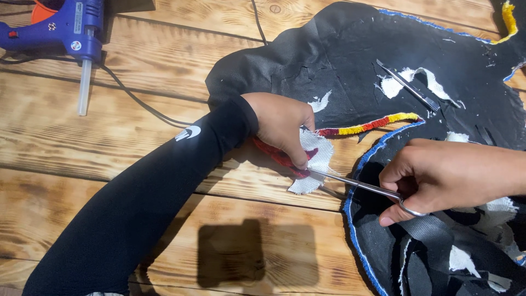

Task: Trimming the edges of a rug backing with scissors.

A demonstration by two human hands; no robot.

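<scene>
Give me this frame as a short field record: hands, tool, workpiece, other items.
left hand: pinches white cloth with red trim
right hand: grips scissors, tips at the cloth edge
workpiece: black fabric, blue-edged, with red-yellow trim strip
other tool: metal tweezers lying on the fabric
glue gun: blue, top left, apart from both hands
surface: wood table

Scorched wooden plank counter (164, 71), blue glue gun (66, 27) laid at the far left corner, black cord (137, 101) trailed across, black fabric (350, 60) spread at right, white cloth scrap (315, 164) placed near centre
</scene>
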